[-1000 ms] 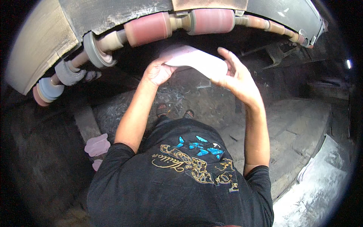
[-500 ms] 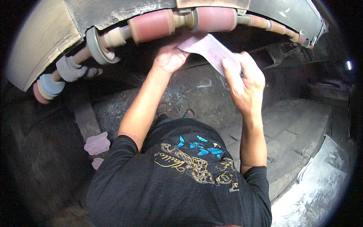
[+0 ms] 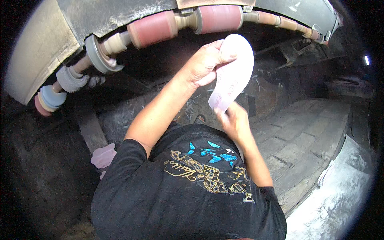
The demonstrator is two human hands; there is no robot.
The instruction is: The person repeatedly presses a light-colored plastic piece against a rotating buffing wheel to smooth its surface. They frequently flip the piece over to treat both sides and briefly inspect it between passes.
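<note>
A pale pinkish-white insole [image 3: 240,56] is held up in front of me, its broad end towards the machine and its narrower end towards my body. My left hand [image 3: 208,62] grips its left edge near the broad end, thumb lying on the face. My right hand [image 3: 236,122] pinches the narrow end between thumb and fingers, slightly blurred. Handwritten marks show on that lower part. Just beyond the insole runs a shaft with red sanding drums, a left one [image 3: 153,30] and a right one [image 3: 220,19]. The insole is apart from both drums.
More rollers and a grey wheel [image 3: 96,56] sit along the shaft under a metal hood [image 3: 116,16]. Several pink insole-like pieces [image 3: 104,156] lie at lower left. A dusty block surface [image 3: 296,132] and a whitish sheet [image 3: 336,192] lie to the right.
The insole has come away from the drums and turned, its broad face now showing. My right hand has dropped towards my body to the narrow end; my left hand has shifted right.
</note>
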